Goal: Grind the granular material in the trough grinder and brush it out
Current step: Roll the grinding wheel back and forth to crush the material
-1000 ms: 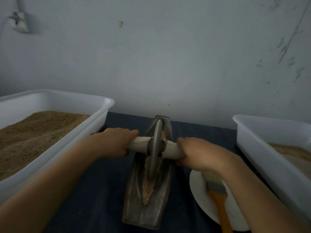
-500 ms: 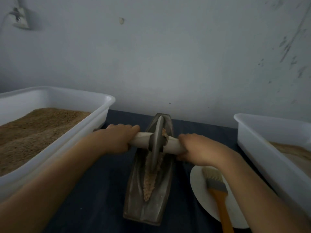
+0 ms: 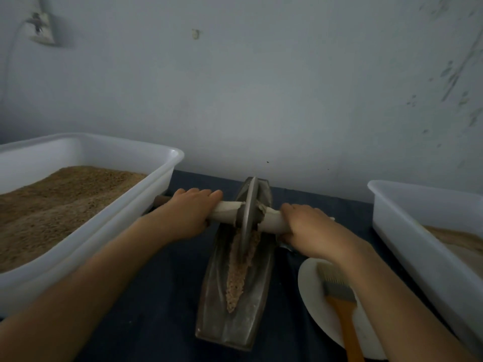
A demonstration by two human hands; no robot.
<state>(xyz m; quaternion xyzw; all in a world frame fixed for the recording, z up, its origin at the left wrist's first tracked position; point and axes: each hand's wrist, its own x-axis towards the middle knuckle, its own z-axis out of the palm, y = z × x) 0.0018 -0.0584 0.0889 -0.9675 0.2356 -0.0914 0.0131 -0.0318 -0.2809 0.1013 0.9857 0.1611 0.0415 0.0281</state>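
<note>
Both hands, left hand (image 3: 187,214) and right hand (image 3: 307,227), were clenched around the pale wooden axle (image 3: 271,222) of a grey metal grinding wheel (image 3: 247,218), which sat in the long grey metal trough (image 3: 235,291). Coarse tan grain (image 3: 239,273) lay inside, seemingly half-ground; the orange-handled brush (image 3: 339,299) beside the trough lay unused.

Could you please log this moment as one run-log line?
grinding | left hand, right hand grip roller handle | wheel in trough | brush unused

Two white tubs (image 3: 86,152) (image 3: 407,194), one trough grinder (image 3: 217,296), one grinding wheel (image 3: 247,212), one plate (image 3: 313,304), one brush (image 3: 339,291), two hands (image 3: 183,215) (image 3: 311,228).
</note>
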